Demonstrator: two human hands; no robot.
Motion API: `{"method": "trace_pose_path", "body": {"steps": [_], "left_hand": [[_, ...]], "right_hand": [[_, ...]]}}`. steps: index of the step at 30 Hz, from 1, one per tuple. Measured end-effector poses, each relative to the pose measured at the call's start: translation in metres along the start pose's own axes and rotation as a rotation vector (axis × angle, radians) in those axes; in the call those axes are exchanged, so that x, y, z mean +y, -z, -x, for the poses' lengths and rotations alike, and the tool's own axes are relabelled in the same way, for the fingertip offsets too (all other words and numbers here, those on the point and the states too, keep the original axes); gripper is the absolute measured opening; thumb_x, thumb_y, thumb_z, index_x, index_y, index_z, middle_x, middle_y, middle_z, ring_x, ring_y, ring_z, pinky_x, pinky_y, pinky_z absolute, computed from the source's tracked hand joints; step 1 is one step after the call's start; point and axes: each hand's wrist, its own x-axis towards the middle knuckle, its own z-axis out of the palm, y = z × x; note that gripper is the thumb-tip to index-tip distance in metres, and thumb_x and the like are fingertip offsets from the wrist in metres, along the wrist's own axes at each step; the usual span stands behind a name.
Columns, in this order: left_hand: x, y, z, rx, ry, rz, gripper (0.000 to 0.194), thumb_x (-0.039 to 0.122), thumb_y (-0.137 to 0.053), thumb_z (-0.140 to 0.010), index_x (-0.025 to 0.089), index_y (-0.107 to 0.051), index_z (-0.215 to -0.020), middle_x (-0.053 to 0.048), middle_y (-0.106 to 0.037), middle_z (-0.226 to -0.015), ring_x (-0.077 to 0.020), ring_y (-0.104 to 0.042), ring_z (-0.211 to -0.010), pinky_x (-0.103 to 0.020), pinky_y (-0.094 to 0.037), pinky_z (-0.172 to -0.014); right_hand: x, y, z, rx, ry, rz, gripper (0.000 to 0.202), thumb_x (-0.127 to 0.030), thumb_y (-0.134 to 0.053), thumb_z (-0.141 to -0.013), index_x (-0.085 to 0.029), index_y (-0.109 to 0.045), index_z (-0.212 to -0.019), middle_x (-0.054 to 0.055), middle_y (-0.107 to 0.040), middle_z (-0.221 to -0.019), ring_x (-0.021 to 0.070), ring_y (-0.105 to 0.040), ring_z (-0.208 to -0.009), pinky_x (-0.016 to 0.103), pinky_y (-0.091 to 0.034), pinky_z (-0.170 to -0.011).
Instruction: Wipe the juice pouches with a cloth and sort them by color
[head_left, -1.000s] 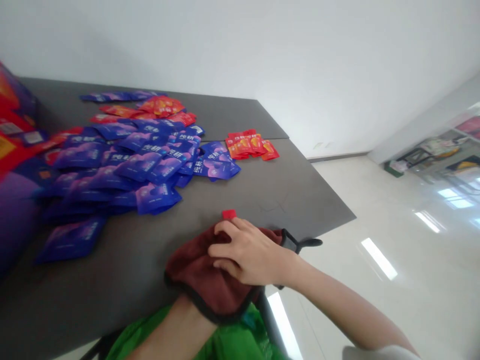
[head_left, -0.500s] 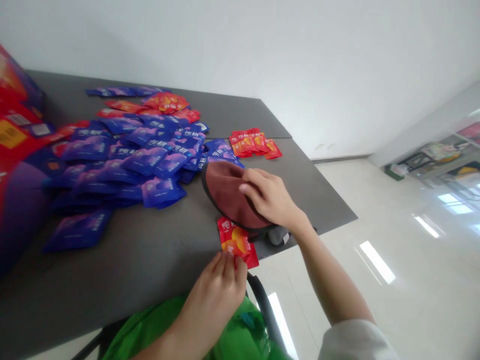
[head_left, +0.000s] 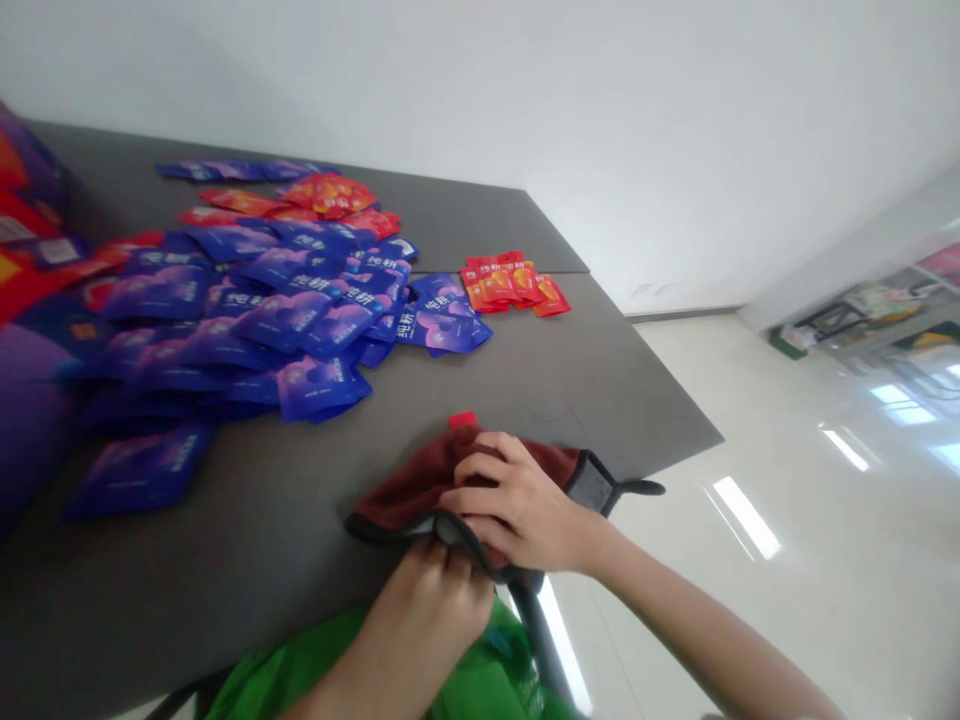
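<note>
My right hand (head_left: 521, 500) is closed on a brown cloth piece (head_left: 409, 480) with black trim, a grey lining and a dark strap at its right end. It lies near the front edge of the table. Beneath that cloth's near edge my left hand (head_left: 427, 610) is curled, its fingertips hidden; what they grip does not show. The end of a red packet (head_left: 463, 420) sticks out past the cloth's far side, the rest covered.
A heap of blue-purple packets (head_left: 292, 310) covers the table's (head_left: 570, 380) left half, with red packets (head_left: 330, 195) behind. Several red-orange packets (head_left: 506, 283) lie overlapping at the right. A green bag or cloth (head_left: 315, 660) is below me. Shelves (head_left: 892, 310) stand far right.
My right hand has brought the brown cloth down and nearer, over the red packets and the fingers of my left hand. The blue packets behind are now uncovered.
</note>
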Motion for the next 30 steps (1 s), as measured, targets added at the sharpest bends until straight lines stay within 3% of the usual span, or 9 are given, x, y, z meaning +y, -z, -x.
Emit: {"method": "trace_pose_path", "body": {"steps": [4, 9, 11, 14, 18, 20, 23, 27, 30], "left_hand": [[0.002, 0.007, -0.004, 0.140, -0.016, -0.182, 0.026, -0.001, -0.045, -0.075, 0.008, -0.065, -0.090, -0.010, -0.069, -0.076, -0.0190, -0.066, -0.068, -0.033, -0.055, -0.072], [-0.003, 0.012, -0.011, 0.180, -0.078, -0.201, 0.028, 0.000, -0.044, -0.073, 0.005, -0.065, -0.091, -0.015, -0.071, -0.082, -0.0217, -0.069, -0.078, -0.032, -0.056, -0.078], [-0.004, 0.012, -0.011, 0.131, -0.053, -0.155, 0.029, -0.002, -0.046, -0.070, 0.007, -0.065, -0.091, -0.014, -0.072, -0.084, -0.0213, -0.069, -0.079, -0.032, -0.056, -0.077], [-0.004, 0.013, -0.010, 0.087, -0.035, -0.167, 0.032, -0.003, -0.047, -0.068, 0.008, -0.064, -0.093, -0.013, -0.071, -0.087, -0.0207, -0.068, -0.080, -0.030, -0.055, -0.075], [0.001, 0.016, -0.010, 0.033, -0.063, -0.216, 0.022, -0.001, -0.048, -0.072, 0.013, -0.063, -0.080, -0.005, -0.064, -0.064, -0.0174, -0.062, -0.055, -0.027, -0.051, -0.055], [0.002, 0.017, -0.011, 0.019, -0.079, -0.189, 0.019, -0.001, -0.050, -0.073, 0.013, -0.061, -0.077, -0.003, -0.060, -0.058, -0.0168, -0.059, -0.050, -0.026, -0.049, -0.051], [0.000, 0.019, -0.016, 0.038, -0.117, -0.179, 0.018, 0.000, -0.049, -0.076, 0.008, -0.061, -0.087, -0.010, -0.066, -0.071, -0.0197, -0.065, -0.065, -0.030, -0.054, -0.064], [-0.002, 0.021, -0.022, -0.049, -0.083, -0.106, 0.018, -0.002, -0.050, -0.075, 0.011, -0.059, -0.083, -0.011, -0.068, -0.076, -0.0205, -0.067, -0.072, -0.034, -0.054, -0.075], [0.000, 0.017, -0.024, -0.099, 0.014, -0.085, 0.020, -0.004, -0.049, -0.074, 0.011, -0.058, -0.083, -0.009, -0.068, -0.075, -0.0196, -0.067, -0.070, -0.033, -0.055, -0.072]], "right_hand": [[0.023, -0.008, -0.027, -0.031, -0.040, 0.166, 0.015, -0.033, -0.049, -0.089, -0.026, -0.062, -0.093, 0.004, -0.055, -0.091, 0.0194, -0.041, -0.088, 0.035, -0.033, -0.079], [0.063, 0.005, -0.058, 0.086, -0.178, 0.286, 0.017, -0.027, -0.041, -0.092, -0.021, -0.057, -0.094, 0.006, -0.054, -0.087, 0.0178, -0.043, -0.077, 0.032, -0.034, -0.076], [0.061, 0.023, -0.058, 0.208, -0.206, 0.232, 0.018, -0.028, -0.040, -0.093, -0.019, -0.054, -0.089, 0.005, -0.053, -0.084, 0.0175, -0.044, -0.078, 0.030, -0.035, -0.076], [0.030, 0.041, -0.041, 0.334, -0.125, 0.083, 0.024, -0.030, -0.034, -0.095, -0.019, -0.051, -0.083, 0.003, -0.051, -0.080, 0.0163, -0.046, -0.078, 0.029, -0.036, -0.075], [-0.006, 0.023, -0.021, 0.038, 0.072, 0.140, 0.019, -0.029, -0.043, -0.091, -0.023, -0.057, -0.081, 0.003, -0.051, -0.082, 0.0162, -0.042, -0.075, 0.030, -0.033, -0.071], [0.000, 0.006, -0.023, -0.046, 0.049, 0.227, 0.015, -0.028, -0.045, -0.089, -0.025, -0.060, -0.084, 0.003, -0.050, -0.081, 0.0171, -0.039, -0.074, 0.030, -0.031, -0.069], [0.031, -0.006, -0.040, -0.061, -0.035, 0.327, 0.017, -0.029, -0.044, -0.090, -0.026, -0.060, -0.090, 0.004, -0.052, -0.085, 0.0180, -0.039, -0.076, 0.031, -0.030, -0.070], [0.063, 0.010, -0.064, 0.055, -0.201, 0.402, 0.020, -0.026, -0.039, -0.092, -0.021, -0.058, -0.096, 0.006, -0.053, -0.088, 0.0183, -0.042, -0.079, 0.030, -0.032, -0.074], [0.045, 0.031, -0.059, 0.229, -0.177, 0.285, 0.026, -0.029, -0.033, -0.095, -0.018, -0.055, -0.088, 0.006, -0.053, -0.087, 0.0175, -0.043, -0.079, 0.031, -0.033, -0.076]]}}
